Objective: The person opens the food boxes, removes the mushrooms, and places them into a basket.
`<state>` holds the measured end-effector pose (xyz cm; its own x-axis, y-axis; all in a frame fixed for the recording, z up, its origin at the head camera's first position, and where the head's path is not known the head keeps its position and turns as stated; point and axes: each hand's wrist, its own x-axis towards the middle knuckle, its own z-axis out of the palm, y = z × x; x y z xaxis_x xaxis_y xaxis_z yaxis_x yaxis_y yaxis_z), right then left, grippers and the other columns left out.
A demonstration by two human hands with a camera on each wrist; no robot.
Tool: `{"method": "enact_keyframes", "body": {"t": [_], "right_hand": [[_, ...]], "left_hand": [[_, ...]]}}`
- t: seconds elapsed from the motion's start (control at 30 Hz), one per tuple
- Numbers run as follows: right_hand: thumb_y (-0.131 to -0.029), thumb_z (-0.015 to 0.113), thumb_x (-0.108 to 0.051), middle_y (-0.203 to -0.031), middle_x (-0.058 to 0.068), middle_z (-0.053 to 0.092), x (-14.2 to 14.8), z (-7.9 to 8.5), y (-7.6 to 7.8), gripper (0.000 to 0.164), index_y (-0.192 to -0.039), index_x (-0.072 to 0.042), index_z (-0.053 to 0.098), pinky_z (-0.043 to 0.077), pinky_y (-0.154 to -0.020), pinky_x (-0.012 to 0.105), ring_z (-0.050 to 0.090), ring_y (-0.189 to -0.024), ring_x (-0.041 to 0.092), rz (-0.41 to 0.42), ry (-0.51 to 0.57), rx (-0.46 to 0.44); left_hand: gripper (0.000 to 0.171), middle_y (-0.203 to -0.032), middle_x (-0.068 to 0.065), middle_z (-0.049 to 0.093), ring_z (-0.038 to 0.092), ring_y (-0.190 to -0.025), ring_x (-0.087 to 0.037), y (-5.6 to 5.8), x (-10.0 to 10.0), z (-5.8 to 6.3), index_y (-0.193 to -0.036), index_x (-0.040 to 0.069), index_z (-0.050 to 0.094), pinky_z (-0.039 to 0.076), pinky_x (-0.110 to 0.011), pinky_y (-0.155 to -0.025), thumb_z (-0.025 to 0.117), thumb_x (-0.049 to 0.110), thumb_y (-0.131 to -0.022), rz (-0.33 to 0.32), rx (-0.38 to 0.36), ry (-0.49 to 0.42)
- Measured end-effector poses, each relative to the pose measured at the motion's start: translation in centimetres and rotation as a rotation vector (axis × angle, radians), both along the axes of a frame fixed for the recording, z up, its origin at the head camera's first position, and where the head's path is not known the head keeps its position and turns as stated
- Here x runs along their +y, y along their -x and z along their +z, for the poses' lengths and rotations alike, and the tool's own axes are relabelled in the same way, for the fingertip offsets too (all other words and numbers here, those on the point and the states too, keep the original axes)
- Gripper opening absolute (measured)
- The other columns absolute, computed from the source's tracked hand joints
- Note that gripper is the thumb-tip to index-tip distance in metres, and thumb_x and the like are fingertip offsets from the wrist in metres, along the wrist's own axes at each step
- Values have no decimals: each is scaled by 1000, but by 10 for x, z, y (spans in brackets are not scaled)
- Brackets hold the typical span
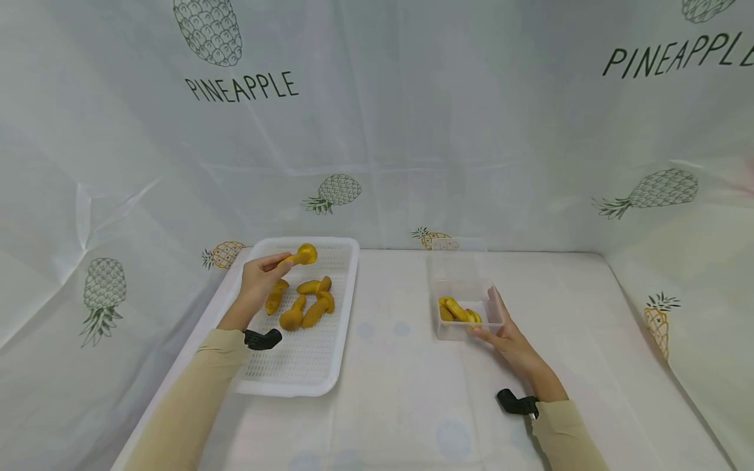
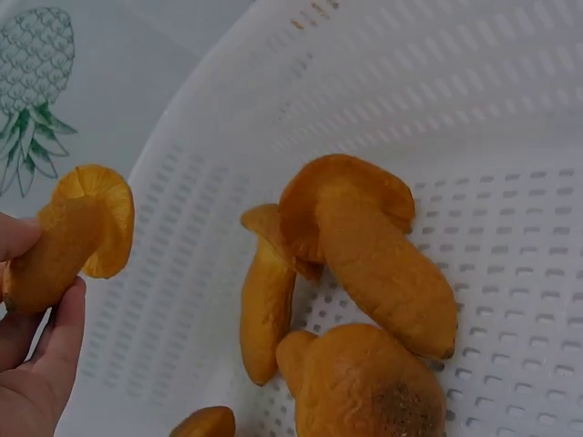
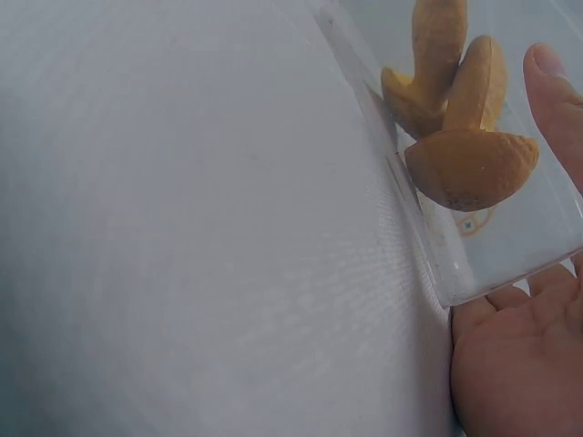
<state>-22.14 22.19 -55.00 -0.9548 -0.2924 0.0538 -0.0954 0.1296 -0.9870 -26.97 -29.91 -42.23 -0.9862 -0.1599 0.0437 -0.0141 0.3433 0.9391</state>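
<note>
In the head view, my left hand [image 1: 256,285] pinches an orange-yellow mushroom [image 1: 305,254] by its stem, raised over the far part of a white perforated basket [image 1: 349,307]. The left wrist view shows that mushroom's gilled cap [image 2: 109,223] pointing away from the fingertips. Several similar mushrooms [image 1: 315,310] lie in the basket below. On the right, my right hand [image 1: 514,343] grips the right side of a clear plastic box [image 1: 452,332], thumb at the near corner. Inside the box lie mushrooms [image 3: 474,168], some overlapping; the right wrist view shows the box's base.
A clear lid [image 1: 458,261] stands raised behind the box. Both containers rest on a white-covered table [image 1: 394,392]. Pineapple-printed white sheeting [image 1: 377,131] hangs behind the table and along its sides. A black wrist camera [image 1: 262,339] is strapped to the left wrist.
</note>
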Motion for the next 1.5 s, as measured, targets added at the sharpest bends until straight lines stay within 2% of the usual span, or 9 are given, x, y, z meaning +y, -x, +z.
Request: {"method": "enact_keyframes", "body": {"t": [0.23, 0.57, 0.8, 1.0, 1.1, 1.23, 1.33, 1.5], "right_hand": [[-95, 69, -9, -166, 7, -14, 2, -1, 0, 105, -159, -36, -9, -9, -114, 63, -18, -148, 32, -9, -7, -3], [-94, 70, -9, -166, 9, -13, 3, -1, 0, 106, -160, -33, -9, -9, -114, 64, -17, -148, 32, -17, -23, 7], [-95, 70, -9, -165, 9, -13, 1, 1, -2, 105, -160, -31, -9, -12, -113, 65, -19, -148, 33, -11, -14, 6], [-95, 69, -9, -166, 8, -14, 0, 1, -2, 104, -160, -32, -9, -12, -112, 66, -21, -147, 32, -8, -10, 11], [-95, 69, -9, -166, 8, -13, 0, 1, -2, 104, -160, -32, -9, -12, -112, 66, -20, -148, 31, -9, -10, 11], [-95, 69, -9, -166, 7, -13, -1, 1, -2, 104, -160, -32, -9, -11, -113, 65, -20, -148, 31, -8, -3, 9], [-95, 69, -8, -166, 8, -14, -1, 1, -2, 104, -160, -32, -8, -10, -113, 64, -19, -148, 32, -7, 7, 5], [-94, 70, -8, -166, 8, -14, -1, 3, -3, 105, -160, -33, -8, -10, -114, 64, -18, -148, 32, -5, 15, 2]], "left_hand": [[42, -133, -20, 61, 63, -97, -2, 3, -10, -12, -132, -1, 63, 51, -18, -90, 68, 22, -97, 51, -22, 27], [36, -129, -20, 63, 61, -113, -24, 11, -16, -34, -128, -4, 65, 48, -10, -81, 68, 15, -97, 109, -30, 120], [35, -129, -22, 63, 59, -115, -29, 14, -17, -47, -126, -6, 65, 46, -5, -74, 68, 13, -97, 126, -50, 177], [32, -126, -24, 64, 60, -113, -32, 14, -15, -53, -123, -8, 67, 45, -5, -70, 68, 9, -96, 109, -27, 229], [31, -125, -24, 64, 61, -113, -33, 15, -16, -56, -122, -7, 68, 49, -11, -75, 69, 9, -95, 106, -14, 261], [30, -124, -26, 64, 60, -115, -36, 14, -16, -59, -121, -8, 68, 53, -34, -92, 69, 7, -95, 78, -2, 307], [29, -122, -27, 65, 60, -116, -38, 13, -16, -60, -119, -8, 68, 51, -46, -96, 70, 5, -94, 58, 15, 342], [29, -119, -26, 66, 63, -111, -38, 11, -13, -61, -119, -8, 69, 53, -48, -93, 71, 5, -93, 46, 20, 391]]}}
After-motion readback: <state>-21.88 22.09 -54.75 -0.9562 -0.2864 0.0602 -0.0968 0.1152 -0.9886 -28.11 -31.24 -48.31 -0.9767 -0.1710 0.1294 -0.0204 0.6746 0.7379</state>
